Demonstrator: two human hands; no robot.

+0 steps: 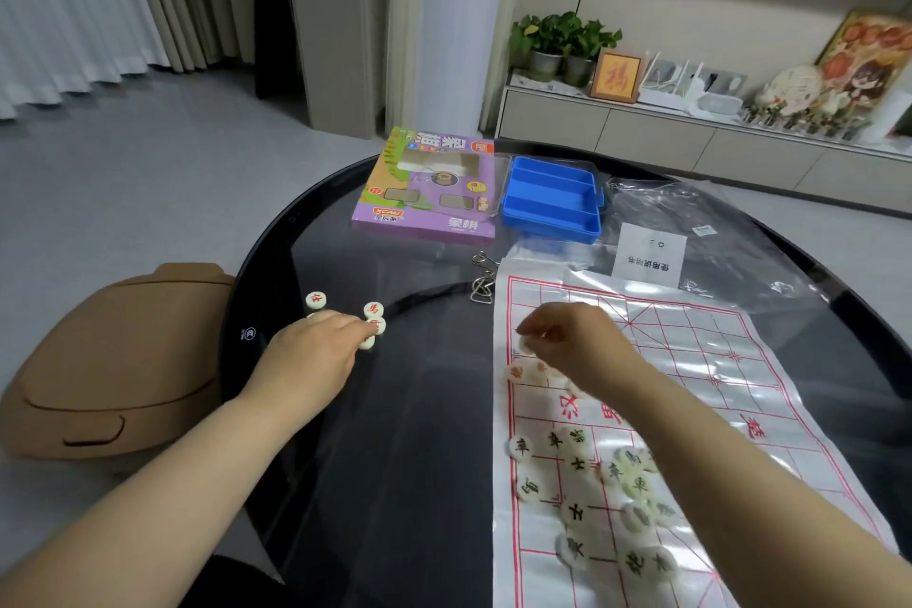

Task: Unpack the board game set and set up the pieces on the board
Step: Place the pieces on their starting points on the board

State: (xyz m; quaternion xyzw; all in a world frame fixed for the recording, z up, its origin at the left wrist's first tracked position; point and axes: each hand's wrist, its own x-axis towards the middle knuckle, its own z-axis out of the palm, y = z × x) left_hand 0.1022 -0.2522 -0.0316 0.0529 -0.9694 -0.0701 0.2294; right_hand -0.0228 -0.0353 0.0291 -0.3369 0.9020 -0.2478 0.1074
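The red pieces (373, 310) are split: 4 lie loose on the tabletop (419, 410) at the left, and at least 2 more lie on the far left part of the board (715, 360). The black pieces (592, 499) lie scattered at its near end, not yet in order. The right hand (577, 346) hovers over the far left corner of the board. Its grip seems to pinch 1 pale piece (526, 343) between thumb and fingers, but the picture is blurred there and I cannot read its colour. The left hand (316, 351) lies over the tabletop with the grip stretched out, the fingers (353, 322) touching 2 of the loose red pieces without closing round them. The step, I judge, is to put red pieces on the far rows. To do it well, each piece should go exactly on a crossing of lines, not inside a square, with its sign up. The board is a thin shiny sheet with folds, so it is better to set pieces down softly and not to drag the sheet. The left hand can gather the loose pieces toward the board, away from the round edge. Behind lie the box (424, 188), the blue tray (552, 202) and a clear bag (691, 212), well apart from the work.
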